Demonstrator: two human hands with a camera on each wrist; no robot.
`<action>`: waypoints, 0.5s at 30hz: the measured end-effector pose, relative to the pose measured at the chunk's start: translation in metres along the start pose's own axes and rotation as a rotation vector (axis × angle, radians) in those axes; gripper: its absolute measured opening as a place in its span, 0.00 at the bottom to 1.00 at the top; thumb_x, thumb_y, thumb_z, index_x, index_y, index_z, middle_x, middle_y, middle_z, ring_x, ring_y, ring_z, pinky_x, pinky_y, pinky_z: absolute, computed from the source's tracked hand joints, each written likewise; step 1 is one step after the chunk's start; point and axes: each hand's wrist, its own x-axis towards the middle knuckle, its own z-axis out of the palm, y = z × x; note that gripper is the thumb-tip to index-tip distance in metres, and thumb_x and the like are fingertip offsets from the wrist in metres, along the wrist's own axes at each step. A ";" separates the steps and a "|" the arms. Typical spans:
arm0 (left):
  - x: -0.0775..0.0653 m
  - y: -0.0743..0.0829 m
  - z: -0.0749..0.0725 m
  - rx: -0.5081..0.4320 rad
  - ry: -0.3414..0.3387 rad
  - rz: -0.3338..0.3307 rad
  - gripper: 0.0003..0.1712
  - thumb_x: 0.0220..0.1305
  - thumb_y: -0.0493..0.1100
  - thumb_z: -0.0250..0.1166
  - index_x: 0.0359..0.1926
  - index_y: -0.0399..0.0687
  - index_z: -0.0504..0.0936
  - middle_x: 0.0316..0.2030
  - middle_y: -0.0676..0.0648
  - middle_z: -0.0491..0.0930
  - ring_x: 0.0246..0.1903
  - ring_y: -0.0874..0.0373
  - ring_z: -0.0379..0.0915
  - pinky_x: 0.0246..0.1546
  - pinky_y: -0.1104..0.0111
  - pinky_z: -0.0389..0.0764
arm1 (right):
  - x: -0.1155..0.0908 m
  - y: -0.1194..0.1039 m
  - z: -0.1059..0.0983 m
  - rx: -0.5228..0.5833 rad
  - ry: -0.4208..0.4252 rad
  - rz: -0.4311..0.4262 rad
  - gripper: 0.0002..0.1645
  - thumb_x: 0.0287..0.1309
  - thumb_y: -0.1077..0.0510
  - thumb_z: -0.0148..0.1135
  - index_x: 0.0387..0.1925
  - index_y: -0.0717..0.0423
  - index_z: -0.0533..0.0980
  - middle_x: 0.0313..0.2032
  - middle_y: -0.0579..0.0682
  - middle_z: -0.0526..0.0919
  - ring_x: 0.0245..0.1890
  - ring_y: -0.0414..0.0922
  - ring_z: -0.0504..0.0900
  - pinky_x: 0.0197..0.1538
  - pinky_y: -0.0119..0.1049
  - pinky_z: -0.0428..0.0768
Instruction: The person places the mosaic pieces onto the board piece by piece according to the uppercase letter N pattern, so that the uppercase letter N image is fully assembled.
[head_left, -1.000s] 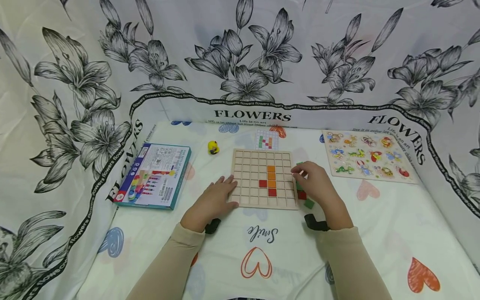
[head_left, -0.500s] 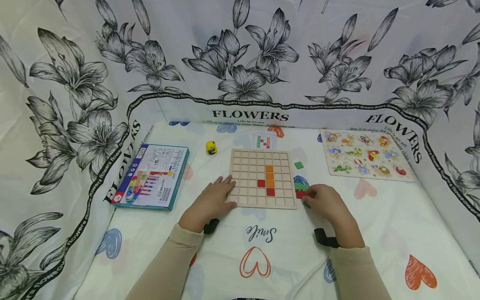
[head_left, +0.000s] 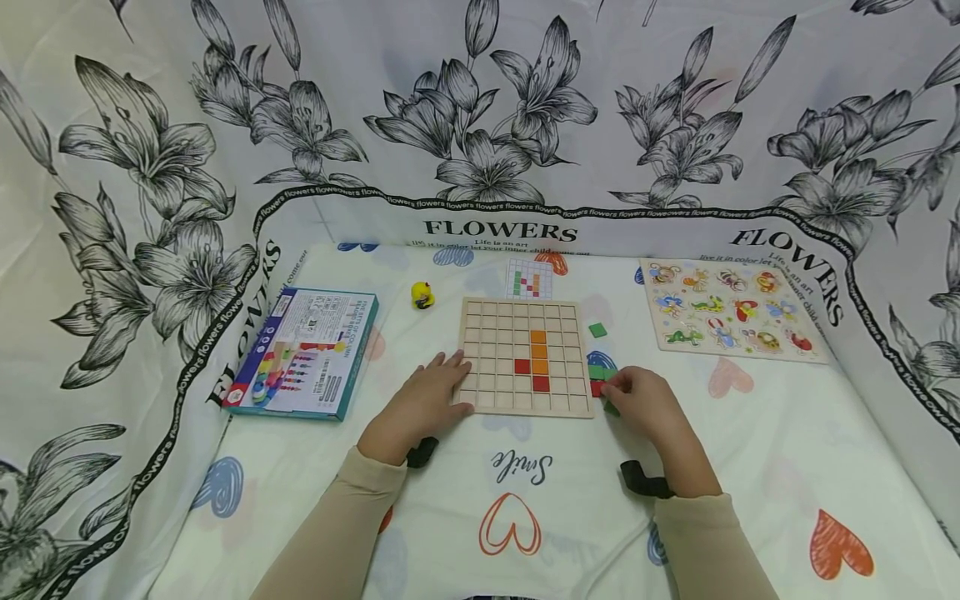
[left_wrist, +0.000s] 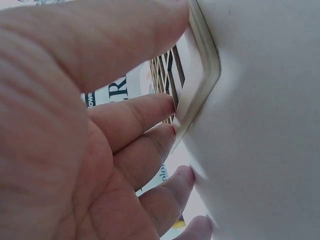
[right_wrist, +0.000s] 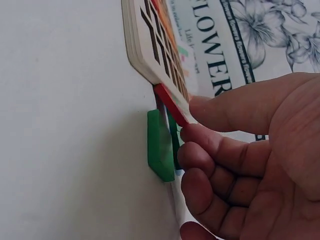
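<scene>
At the middle of the cloth-covered counter [head_left: 592,533]: square wooden grid board [head_left: 487,362], lying flat. Three orange tiles [head_left: 539,352] sit in one column of cells; one red square [head_left: 541,384] directly below the lowest orange, another in the cell to its left.

Left hand [head_left: 424,404]: at the board's left edge, palm down, fingers extended and spread apart; thumb and fingertips touch the rim near the corner. Grip loose, not wrapped round anything.

Right hand [head_left: 649,408]: just beyond the board's right edge. Grip nearly closed, fingers curled, thumb and index fingertip pinching the end of a loose red tile [right_wrist: 171,104]. That tile lies just beside the board, outside the cells. Close by, partly under the hand, a green block [right_wrist: 159,147]; more green tiles [head_left: 600,372] beside the red one. Single green square [head_left: 597,330] farther back.

Surroundings: small pattern card [head_left: 529,279] behind the board; yellow toy [head_left: 422,295] and flat printed box [head_left: 307,358] to the left; picture puzzle [head_left: 735,308] back right.
</scene>
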 end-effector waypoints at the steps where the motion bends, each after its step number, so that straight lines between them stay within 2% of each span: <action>1: 0.000 0.000 0.000 0.001 0.001 0.001 0.45 0.73 0.52 0.74 0.84 0.49 0.66 0.87 0.49 0.55 0.88 0.43 0.44 0.87 0.44 0.49 | 0.000 0.000 0.000 0.008 0.004 0.001 0.14 0.78 0.53 0.64 0.47 0.61 0.83 0.40 0.56 0.85 0.40 0.51 0.78 0.37 0.39 0.77; 7: -0.001 0.001 -0.001 0.002 0.001 0.000 0.45 0.73 0.52 0.74 0.84 0.49 0.66 0.87 0.49 0.54 0.88 0.43 0.44 0.87 0.44 0.49 | 0.001 0.000 0.004 0.050 0.043 -0.009 0.13 0.77 0.52 0.65 0.44 0.59 0.81 0.37 0.55 0.83 0.38 0.50 0.77 0.35 0.38 0.75; 15: -0.002 0.001 -0.001 0.005 -0.001 -0.002 0.45 0.73 0.53 0.74 0.84 0.49 0.66 0.87 0.49 0.55 0.88 0.44 0.44 0.88 0.44 0.49 | 0.003 -0.003 0.011 0.110 0.101 -0.049 0.12 0.73 0.52 0.70 0.42 0.57 0.82 0.34 0.52 0.86 0.33 0.49 0.78 0.34 0.39 0.76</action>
